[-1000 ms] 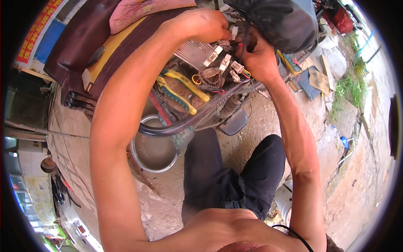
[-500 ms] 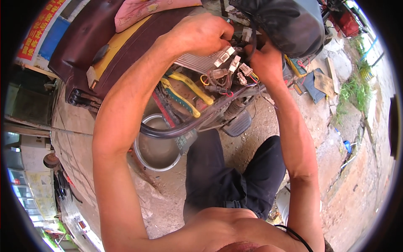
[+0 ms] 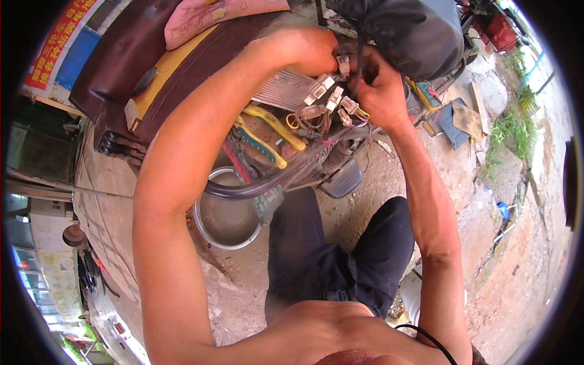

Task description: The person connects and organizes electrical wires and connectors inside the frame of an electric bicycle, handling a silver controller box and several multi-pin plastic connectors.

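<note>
My left hand (image 3: 310, 52) has curled fingers at the top of the wiring, beside a small white connector (image 3: 344, 65); what they grip is hidden. My right hand (image 3: 380, 88) is bent round something I cannot make out beside a black cable (image 3: 358, 76). Below them lie several white plugs (image 3: 318, 90) with coloured wires and a ribbed metal unit (image 3: 280, 90). Yellow-handled pliers (image 3: 277, 128) and a second yellow-and-green tool (image 3: 258, 143) rest left of the plugs, on the vehicle's frame.
A maroon seat (image 3: 103, 85) with a pink cushion (image 3: 207, 18) is upper left, a black bag (image 3: 413, 36) upper right. A curved frame tube (image 3: 243, 191) runs above a metal basin (image 3: 225, 216) of murky water. A pedal (image 3: 342, 179), boards (image 3: 468, 118) and weeds (image 3: 511, 134) are lower and right.
The small connector between my hands has shifted down and to the left since half a second ago. My hands have moved only slightly and remain curled among the wiring.
</note>
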Demonstrator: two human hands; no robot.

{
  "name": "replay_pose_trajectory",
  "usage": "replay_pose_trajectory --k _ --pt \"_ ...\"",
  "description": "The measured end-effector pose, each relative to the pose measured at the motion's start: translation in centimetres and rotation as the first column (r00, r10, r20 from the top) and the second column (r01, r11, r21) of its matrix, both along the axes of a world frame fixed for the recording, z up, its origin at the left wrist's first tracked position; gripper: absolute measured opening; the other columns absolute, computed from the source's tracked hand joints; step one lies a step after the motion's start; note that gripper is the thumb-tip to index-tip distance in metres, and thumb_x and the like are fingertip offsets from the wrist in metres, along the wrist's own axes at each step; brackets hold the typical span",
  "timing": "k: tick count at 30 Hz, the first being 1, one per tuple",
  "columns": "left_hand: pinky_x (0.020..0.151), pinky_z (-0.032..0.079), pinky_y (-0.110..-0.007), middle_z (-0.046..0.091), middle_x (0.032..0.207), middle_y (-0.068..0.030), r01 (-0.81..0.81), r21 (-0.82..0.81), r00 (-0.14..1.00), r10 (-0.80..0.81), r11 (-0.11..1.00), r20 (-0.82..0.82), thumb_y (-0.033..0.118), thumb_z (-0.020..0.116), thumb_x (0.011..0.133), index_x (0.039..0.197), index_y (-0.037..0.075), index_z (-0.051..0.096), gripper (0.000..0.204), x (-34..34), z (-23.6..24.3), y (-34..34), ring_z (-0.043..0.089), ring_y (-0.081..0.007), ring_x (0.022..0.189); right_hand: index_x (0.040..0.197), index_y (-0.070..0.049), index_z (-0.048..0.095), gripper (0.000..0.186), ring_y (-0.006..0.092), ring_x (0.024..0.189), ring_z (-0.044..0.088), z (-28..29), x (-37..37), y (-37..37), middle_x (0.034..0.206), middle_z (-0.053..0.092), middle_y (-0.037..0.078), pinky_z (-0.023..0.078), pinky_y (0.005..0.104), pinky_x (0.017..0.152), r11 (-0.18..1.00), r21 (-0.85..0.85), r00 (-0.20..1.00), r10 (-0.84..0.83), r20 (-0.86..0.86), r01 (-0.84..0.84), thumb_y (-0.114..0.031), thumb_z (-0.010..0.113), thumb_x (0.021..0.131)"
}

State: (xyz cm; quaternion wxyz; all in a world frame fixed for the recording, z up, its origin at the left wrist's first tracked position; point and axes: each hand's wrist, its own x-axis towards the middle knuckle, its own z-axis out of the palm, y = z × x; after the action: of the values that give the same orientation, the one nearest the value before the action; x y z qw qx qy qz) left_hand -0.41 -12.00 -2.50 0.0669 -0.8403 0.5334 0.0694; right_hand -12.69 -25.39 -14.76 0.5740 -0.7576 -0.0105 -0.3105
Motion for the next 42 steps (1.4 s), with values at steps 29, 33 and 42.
replay_pose_trajectory --k 29,33,42 --pt "0.068 0.051 -0.039 0.07 0.08 -0.0118 -0.194 -0.323 0.962 0.116 0.926 -0.248 0.028 0.071 0.092 0.101 -0.001 0.074 0.03 0.2 0.9 3.4 0.066 -0.0195 0.073 0.119 -0.002 0.066 0.042 0.0121 0.1 0.059 1.2 0.1 -1.7 0.101 0.068 0.002 0.044 0.027 0.094 0.97 0.077 0.951 0.242 -0.193 -0.231 -0.039 0.064 0.098" --pt "0.07 0.051 -0.04 0.07 0.079 -0.0138 -0.065 -0.35 0.974 -0.017 0.935 -0.224 0.024 0.072 0.09 0.103 -0.001 0.074 0.028 1.1 0.5 3.9 0.066 -0.0214 0.074 0.122 -0.004 0.069 0.038 0.0106 0.098 0.057 3.6 0.8 -1.0 0.106 0.068 0.001 0.043 0.0269 0.088 0.994 0.008 0.943 0.106 -0.315 -0.109 -0.033 0.068 0.097" --pt "0.07 0.052 -0.04 0.073 0.082 -0.0157 -0.046 -0.38 0.987 -0.016 0.924 -0.16 0.02 0.072 0.089 0.109 0.001 0.073 0.028 1.0 0.4 3.7 0.068 -0.024 0.075 0.129 -0.009 0.072 0.043 0.0063 0.092 0.059 4.1 3.1 -2.2 0.1 0.072 -0.003 0.044 0.0245 0.077 0.932 -0.032 0.796 0.29 -0.532 -0.362 -0.032 0.074 0.092"
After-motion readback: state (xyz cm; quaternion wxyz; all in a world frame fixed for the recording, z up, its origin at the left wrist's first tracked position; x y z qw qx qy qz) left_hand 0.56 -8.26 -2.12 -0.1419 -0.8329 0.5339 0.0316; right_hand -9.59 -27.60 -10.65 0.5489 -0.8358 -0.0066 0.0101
